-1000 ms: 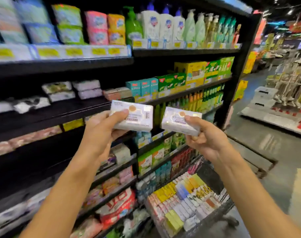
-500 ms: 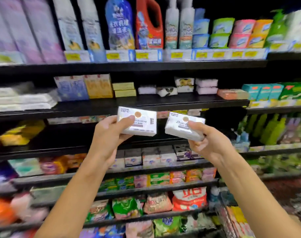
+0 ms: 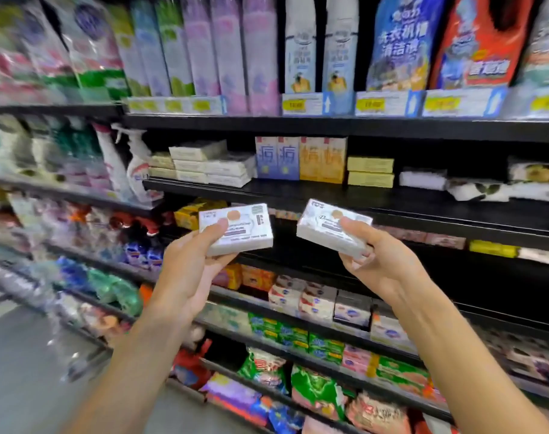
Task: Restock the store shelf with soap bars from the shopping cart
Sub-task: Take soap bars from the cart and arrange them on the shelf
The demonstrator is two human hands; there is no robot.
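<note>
Left hand [image 3: 188, 270] and right hand [image 3: 383, 261] each pinch a white, shiny-wrapped soap bar [image 3: 235, 230].

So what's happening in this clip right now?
A person stands facing a store shelf, holding one white wrapped soap bar in each hand. The left hand grips the left soap bar, and the right hand grips the right soap bar. Both bars are held up in front of a black shelf that already carries stacked soap boxes. Neither bar has been placed yet.
</note>
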